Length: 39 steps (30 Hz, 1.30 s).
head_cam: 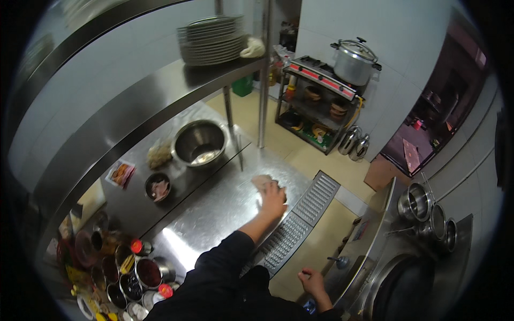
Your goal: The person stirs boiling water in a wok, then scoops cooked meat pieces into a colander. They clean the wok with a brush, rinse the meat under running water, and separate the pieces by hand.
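Observation:
My left hand (274,200) presses a light-coloured cloth (263,182) onto the stainless steel worktop (213,208), close to its far right end. My right hand (313,282) hangs low at the right, over the floor, with its fingers curled; nothing can be made out in it. Left of the cloth stands a large steel bowl (199,143) with something pale at its bottom. Beside that bowl lies a bag of brownish food (159,155). A small dark bowl (158,187) holds pieces of pale pink meat, and a printed packet (120,173) lies near it.
Seasoning pots (148,273) crowd the lower left. A steel shelf (172,92) with stacked plates (213,40) overhangs the worktop. Perforated grating (295,224) runs along the worktop's edge. A gas stove (321,76) bears a large lidded pot (355,60). Steel pans (415,202) and a wok (405,287) are at the right.

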Motion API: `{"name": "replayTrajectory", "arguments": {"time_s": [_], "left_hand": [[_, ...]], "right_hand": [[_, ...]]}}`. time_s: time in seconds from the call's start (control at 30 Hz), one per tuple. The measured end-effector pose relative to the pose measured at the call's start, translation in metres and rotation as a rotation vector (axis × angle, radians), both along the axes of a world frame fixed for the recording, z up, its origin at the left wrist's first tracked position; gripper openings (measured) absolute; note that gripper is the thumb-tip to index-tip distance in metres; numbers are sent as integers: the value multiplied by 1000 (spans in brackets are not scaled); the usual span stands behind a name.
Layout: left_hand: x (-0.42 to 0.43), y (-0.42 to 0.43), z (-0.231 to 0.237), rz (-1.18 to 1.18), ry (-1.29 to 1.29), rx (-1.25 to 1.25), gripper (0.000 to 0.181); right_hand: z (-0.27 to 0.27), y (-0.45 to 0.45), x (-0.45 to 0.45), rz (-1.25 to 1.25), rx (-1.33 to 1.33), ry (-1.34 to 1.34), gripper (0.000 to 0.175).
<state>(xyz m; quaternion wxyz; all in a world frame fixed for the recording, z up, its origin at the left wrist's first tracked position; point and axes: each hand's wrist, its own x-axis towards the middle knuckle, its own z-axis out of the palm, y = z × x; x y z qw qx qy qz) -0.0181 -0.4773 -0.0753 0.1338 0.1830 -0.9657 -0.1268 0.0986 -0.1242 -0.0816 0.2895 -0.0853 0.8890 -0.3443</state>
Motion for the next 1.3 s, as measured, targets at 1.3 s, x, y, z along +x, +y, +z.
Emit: {"name": "replayTrajectory", "arguments": {"time_s": [1.3], "left_hand": [[-204,-37,114,1058,-698,199,75]], "right_hand": [[-30,-249,-693,788,-468,-493,34]]}}
